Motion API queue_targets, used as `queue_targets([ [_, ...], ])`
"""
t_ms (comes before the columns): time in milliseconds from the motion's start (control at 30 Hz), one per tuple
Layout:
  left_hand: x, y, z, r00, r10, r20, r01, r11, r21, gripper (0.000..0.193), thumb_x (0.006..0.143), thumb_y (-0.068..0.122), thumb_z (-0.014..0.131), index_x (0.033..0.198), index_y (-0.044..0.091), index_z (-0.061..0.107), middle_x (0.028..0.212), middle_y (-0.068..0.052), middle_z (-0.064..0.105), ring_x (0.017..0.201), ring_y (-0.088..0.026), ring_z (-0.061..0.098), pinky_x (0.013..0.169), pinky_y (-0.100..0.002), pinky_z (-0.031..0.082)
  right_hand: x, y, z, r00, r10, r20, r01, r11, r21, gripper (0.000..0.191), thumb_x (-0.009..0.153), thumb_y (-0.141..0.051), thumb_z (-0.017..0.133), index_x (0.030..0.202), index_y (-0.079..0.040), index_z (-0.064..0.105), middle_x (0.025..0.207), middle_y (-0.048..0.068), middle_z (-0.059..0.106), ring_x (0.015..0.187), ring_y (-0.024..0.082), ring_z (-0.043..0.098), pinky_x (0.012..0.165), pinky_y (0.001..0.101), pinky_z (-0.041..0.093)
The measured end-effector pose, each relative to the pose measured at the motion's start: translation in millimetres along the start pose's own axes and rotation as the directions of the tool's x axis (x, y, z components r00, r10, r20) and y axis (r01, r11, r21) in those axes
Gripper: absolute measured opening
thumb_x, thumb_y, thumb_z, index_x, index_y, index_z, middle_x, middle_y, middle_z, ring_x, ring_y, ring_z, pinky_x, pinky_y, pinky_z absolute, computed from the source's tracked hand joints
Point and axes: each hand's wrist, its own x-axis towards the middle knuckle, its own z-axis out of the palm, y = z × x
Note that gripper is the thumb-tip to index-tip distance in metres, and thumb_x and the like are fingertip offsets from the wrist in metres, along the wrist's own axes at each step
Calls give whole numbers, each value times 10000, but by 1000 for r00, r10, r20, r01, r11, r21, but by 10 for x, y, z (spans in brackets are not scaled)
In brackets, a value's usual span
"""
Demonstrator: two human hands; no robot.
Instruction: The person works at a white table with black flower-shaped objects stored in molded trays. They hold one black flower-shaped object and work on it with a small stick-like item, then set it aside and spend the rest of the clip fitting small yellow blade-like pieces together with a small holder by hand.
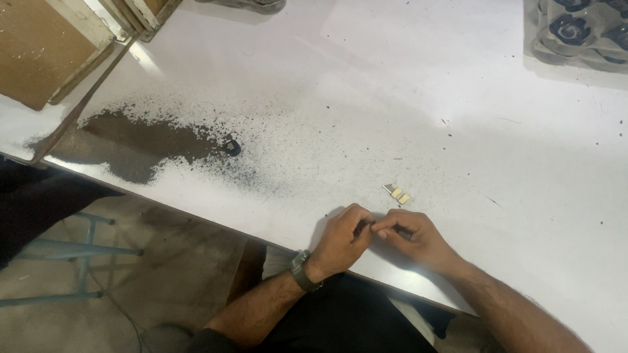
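Observation:
My left hand (343, 238) and my right hand (415, 236) rest together on the white table (392, 98) near its front edge. Their fingertips meet and pinch something very small and dark between them; I cannot make out what it is. A watch sits on my left wrist (302, 269). Just beyond my fingers lie two or three tiny flat pieces (396, 193), one grey and the others yellowish, apart from both hands.
A wide patch of dark powder (140, 147) spreads over the table's left part, with a small dark ring-like object (233, 148) at its right edge. Wooden boards (46, 46) lie at the far left corner. A patterned tray (579, 29) sits at the far right.

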Motion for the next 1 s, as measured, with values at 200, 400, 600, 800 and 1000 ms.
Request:
queue_targets([
  [200,-4,3,-6,999,28,-43,-28,1000,-13,60,1015,86,588,1033,34,565,949,-63,597,792,-117,572,652,-299,496,37,-175,56,999,16,-51,-20,996,-88,235,948,-164,654,1168,-84,673,843,26,718,758,107,679,698,311,585],
  [400,-6,8,4,998,-56,-32,55,998,-23,62,1010,91,591,1011,34,565,941,-64,598,768,-127,578,646,-301,508,54,-306,49,993,80,-86,-106,925,-365,170,937,-161,650,1076,-116,738,863,20,746,703,112,704,634,286,592],
  [600,-4,23,13,992,36,-117,-33,999,27,75,989,66,612,1032,23,567,952,-78,611,821,-148,599,688,-314,509,43,-292,35,999,39,-23,-44,952,-304,77,927,-134,685,955,-101,748,886,25,718,773,124,678,690,292,565],
  [800,-4,51,-2,994,-37,-103,33,999,-41,66,979,50,621,1009,25,568,920,-77,607,780,-145,597,653,-306,507,28,-237,23,998,-47,-47,44,997,-56,84,909,-94,720,962,-76,783,1063,41,632,1005,158,618,903,353,535],
  [1000,-3,68,-6,998,-20,-56,20,1000,0,55,991,57,614,1013,32,571,922,-69,605,738,-131,585,605,-305,498,10,-128,-24,996,-87,-21,89,978,190,84,913,-71,701,963,-76,769,1178,50,679,1148,156,663,1024,393,529],
])
